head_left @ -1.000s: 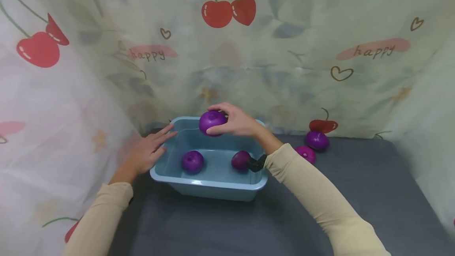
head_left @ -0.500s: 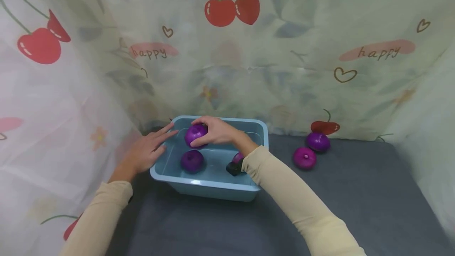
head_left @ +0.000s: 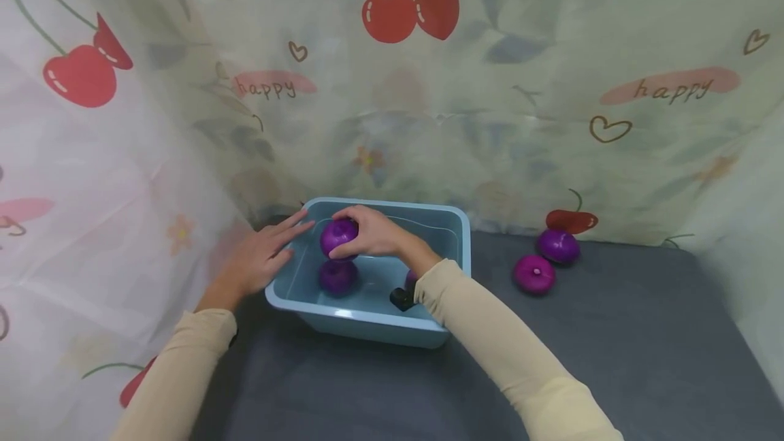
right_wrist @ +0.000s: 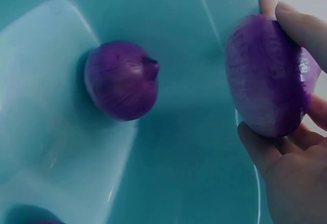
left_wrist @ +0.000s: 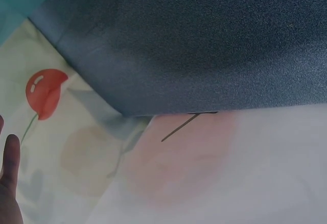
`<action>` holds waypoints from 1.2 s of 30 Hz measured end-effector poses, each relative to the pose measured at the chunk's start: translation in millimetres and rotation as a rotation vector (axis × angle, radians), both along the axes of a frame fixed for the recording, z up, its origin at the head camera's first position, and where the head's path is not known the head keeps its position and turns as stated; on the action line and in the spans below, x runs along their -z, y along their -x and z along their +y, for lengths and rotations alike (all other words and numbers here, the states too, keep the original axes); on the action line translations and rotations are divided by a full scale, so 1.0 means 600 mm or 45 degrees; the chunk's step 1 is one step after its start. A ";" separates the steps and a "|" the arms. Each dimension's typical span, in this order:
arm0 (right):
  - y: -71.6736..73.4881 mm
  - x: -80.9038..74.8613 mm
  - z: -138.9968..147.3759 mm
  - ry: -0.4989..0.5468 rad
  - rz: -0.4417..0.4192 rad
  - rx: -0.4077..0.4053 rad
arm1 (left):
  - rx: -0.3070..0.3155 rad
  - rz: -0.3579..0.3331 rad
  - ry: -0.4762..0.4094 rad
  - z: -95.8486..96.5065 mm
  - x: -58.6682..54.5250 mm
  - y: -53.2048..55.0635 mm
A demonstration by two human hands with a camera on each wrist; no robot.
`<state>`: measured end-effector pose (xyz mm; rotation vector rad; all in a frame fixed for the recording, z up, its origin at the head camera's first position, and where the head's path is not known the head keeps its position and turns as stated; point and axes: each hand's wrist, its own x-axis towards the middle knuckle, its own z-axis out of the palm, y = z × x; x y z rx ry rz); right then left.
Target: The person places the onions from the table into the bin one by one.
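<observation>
My right hand (head_left: 376, 233) grips a purple onion (head_left: 335, 234) between thumb and fingers, inside the far left part of the blue tub (head_left: 367, 315). In the right wrist view this onion (right_wrist: 265, 76) hangs above the tub floor, beside a second onion (right_wrist: 122, 81) with a pointed tip. That second onion (head_left: 338, 279) sits in the tub just below the held one. A third onion (head_left: 410, 279) at the tub's right is mostly hidden by my right wrist. My left hand (head_left: 260, 260) touches the tub's left rim with extended fingers; only fingertips (left_wrist: 11, 157) show in the left wrist view.
Two more purple onions, one darker (head_left: 559, 246) and one pinkish (head_left: 535, 274), lie on the grey cloth (head_left: 618, 332) right of the tub. A cherry-printed curtain (head_left: 429, 141) stands behind and at both sides. A black wrist device (head_left: 402, 299) hangs under the right sleeve.
My right hand has carried the onion left and down into the tub, then barely shifted in the last half second. The left hand stays at the rim; the view has turned slightly.
</observation>
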<state>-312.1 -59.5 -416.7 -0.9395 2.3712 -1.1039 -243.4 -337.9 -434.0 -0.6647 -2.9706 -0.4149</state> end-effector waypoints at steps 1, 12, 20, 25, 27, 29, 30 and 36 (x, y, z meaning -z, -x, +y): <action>0.000 0.001 0.000 -0.007 0.003 -0.001 | 0.000 0.002 0.001 0.001 0.000 0.001; 0.009 0.017 0.016 -0.036 -0.003 0.062 | 0.005 0.008 0.003 0.002 0.000 0.001; 0.008 0.022 0.019 -0.096 -0.021 0.037 | -0.018 -0.008 -0.019 0.004 0.000 -0.003; 0.007 0.024 0.023 -0.146 -0.006 0.012 | -0.010 0.000 -0.026 0.004 0.002 -0.003; 0.006 0.026 0.024 -0.161 -0.005 0.001 | -0.008 0.001 -0.026 0.004 0.002 -0.003; 0.006 0.027 0.025 -0.168 -0.001 -0.009 | -0.006 0.003 -0.025 0.004 0.002 -0.003; 0.007 0.027 0.025 -0.171 0.002 -0.015 | -0.006 0.004 -0.023 0.004 0.001 -0.003; 0.011 0.028 0.023 -0.159 -0.005 -0.061 | -0.017 0.002 -0.032 0.003 0.001 -0.003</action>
